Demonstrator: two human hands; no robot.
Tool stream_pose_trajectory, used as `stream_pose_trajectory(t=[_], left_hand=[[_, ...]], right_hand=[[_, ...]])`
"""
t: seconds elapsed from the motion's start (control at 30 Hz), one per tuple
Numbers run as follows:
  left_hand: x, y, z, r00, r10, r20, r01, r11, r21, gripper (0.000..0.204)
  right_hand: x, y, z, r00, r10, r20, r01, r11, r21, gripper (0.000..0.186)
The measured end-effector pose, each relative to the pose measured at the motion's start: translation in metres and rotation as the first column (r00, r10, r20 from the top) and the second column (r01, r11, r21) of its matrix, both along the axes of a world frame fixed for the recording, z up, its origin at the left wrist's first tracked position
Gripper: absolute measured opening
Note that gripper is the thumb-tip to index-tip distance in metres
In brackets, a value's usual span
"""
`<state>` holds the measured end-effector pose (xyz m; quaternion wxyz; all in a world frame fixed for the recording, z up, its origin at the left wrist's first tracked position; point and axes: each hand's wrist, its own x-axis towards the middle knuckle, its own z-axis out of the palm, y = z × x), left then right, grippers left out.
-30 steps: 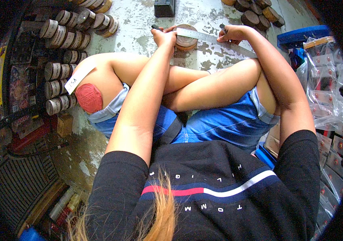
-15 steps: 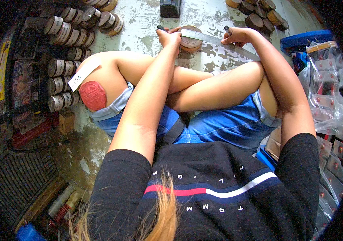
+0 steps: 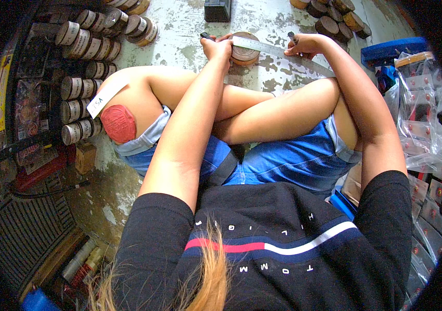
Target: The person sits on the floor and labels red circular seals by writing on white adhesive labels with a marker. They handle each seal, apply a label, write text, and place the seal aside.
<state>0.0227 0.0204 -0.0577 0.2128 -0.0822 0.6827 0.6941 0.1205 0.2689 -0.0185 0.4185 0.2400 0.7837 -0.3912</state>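
Observation:
I sit cross-legged on a stained concrete floor (image 3: 179, 31). A long metal blade (image 3: 283, 53) lies across a round brown puck (image 3: 245, 52) on the floor in front of my legs. My left hand (image 3: 218, 46) grips the blade's dark handle end beside the puck. My right hand (image 3: 303, 44) holds the blade further along, its fingers curled over the top edge. A red round disc (image 3: 119, 123) and a white label strip (image 3: 106, 96) stick to my left knee.
Rows of small round tins (image 3: 83, 67) lie at the left. Several brown pucks (image 3: 335, 15) sit at the top right, a dark box (image 3: 216, 9) at top centre. A blue tray (image 3: 392, 49) and clear bags of packets (image 3: 423, 114) are at the right.
The view has tilted a little, so hands, blade and puck sit slightly lower in the picture. Both hands keep their hold on the blade over the puck.

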Motion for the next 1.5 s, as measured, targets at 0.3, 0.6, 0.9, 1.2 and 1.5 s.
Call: stream_pose_trajectory(t=[0.3,0.6,0.9,1.2,1.5], left_hand=[[0.000,-0.002,-0.004,0.997,-0.024,-0.080,0.017,0.996,-0.083,0.057],[0.003,-0.004,-0.011,0.967,-0.054,-0.249,0.006,0.982,-0.190,0.052],[0.118,-0.043,0.117,0.676,-0.068,-0.734,0.263,0.953,0.153,0.063],[0.054,-0.253,0.220,0.202,0.114,-0.973,-0.086,0.991,0.099,0.053],[0.027,-0.283,0.194,0.548,-0.038,-0.836,-0.261,0.942,-0.213,0.070]], right_hand=[[0.000,-0.004,0.002,1.000,0.025,-0.017,-0.024,0.999,0.049,0.043],[0.000,0.002,-0.010,1.000,-0.007,-0.002,0.007,1.000,0.013,0.043],[0.001,0.024,-0.023,0.983,0.167,-0.082,-0.164,0.985,0.043,0.036],[-0.021,-0.027,0.076,0.598,-0.109,-0.794,0.260,0.964,0.064,0.030],[-0.079,-0.294,0.164,0.343,-0.620,-0.705,-0.128,0.713,-0.689,0.015]])
